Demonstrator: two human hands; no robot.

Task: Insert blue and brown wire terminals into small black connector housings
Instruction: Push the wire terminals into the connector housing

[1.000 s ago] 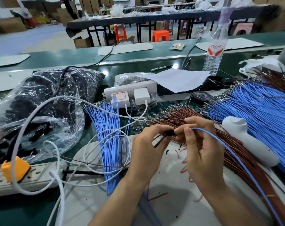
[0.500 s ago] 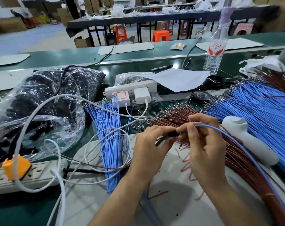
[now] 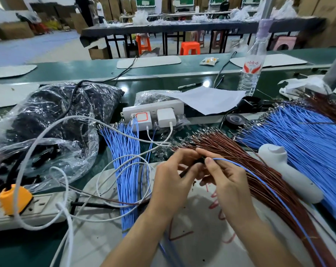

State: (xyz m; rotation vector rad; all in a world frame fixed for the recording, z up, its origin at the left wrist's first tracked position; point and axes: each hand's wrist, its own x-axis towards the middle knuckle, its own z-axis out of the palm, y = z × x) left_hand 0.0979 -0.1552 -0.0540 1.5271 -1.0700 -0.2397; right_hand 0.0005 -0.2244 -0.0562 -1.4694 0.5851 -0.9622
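My left hand (image 3: 170,181) pinches a small black connector housing (image 3: 200,161) between thumb and fingers, with a dark wire hanging from it. My right hand (image 3: 224,181) pinches a single blue wire (image 3: 259,180) right at the housing; the wire trails off to the lower right. Whether the terminal is inside the housing is hidden by my fingers. A fan of brown wires (image 3: 246,166) lies under my right hand. One bundle of blue wires (image 3: 127,166) lies left of my hands, a bigger blue wire pile (image 3: 302,143) to the right.
A clear plastic bag of black housings (image 3: 48,120) sits at the left. White power strips (image 3: 38,209) (image 3: 153,110) with chargers and looping white cables lie around it. A white handheld device (image 3: 290,174), a tape roll (image 3: 234,120), paper sheet (image 3: 205,99) and water bottle (image 3: 251,70) stand behind.
Both hands have stayed together at the housing and drifted slightly up and away from me. The blue wire's arc has flattened a little near my right fingertips.
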